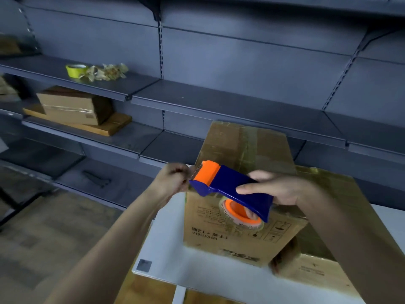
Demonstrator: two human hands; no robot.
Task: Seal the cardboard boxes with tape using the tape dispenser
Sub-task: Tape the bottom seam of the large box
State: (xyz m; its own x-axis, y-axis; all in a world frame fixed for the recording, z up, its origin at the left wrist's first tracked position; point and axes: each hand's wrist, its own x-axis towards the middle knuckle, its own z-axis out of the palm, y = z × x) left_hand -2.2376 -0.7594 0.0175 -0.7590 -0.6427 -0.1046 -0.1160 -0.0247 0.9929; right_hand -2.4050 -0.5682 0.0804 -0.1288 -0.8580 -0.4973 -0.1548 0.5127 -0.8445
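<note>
While the blue plastic tape dispenser with the orange cutter head is held in the air, we record both hands above the near edge of the tall brown cardboard box.

- Right hand: wrapped round the rear of the dispenser body, thumb laid along its top face. The orange-cored roll of tape hangs just beneath this hand.
- Left hand: fingers bunched together at the toothed cutter end, touching or nearly touching it. The hand is blurred, so we cannot tell whether a tape end is pinched between the fingers.
- Dispenser long axis: runs from the right hand across to the left hand, cutter end nearest the left hand.
- Box: stands on the white surface directly below and beyond both hands. Its top extends away from the hands, with glossy tape strips already on it. A second brown cardboard box lies beyond the right hand, touching the first.

Judgement: the step in hand looks like drawing out a tape end. The dispenser lies crosswise to the top of the box, so we expect the right hand must turn it before a strip can run away from the hands.
</note>
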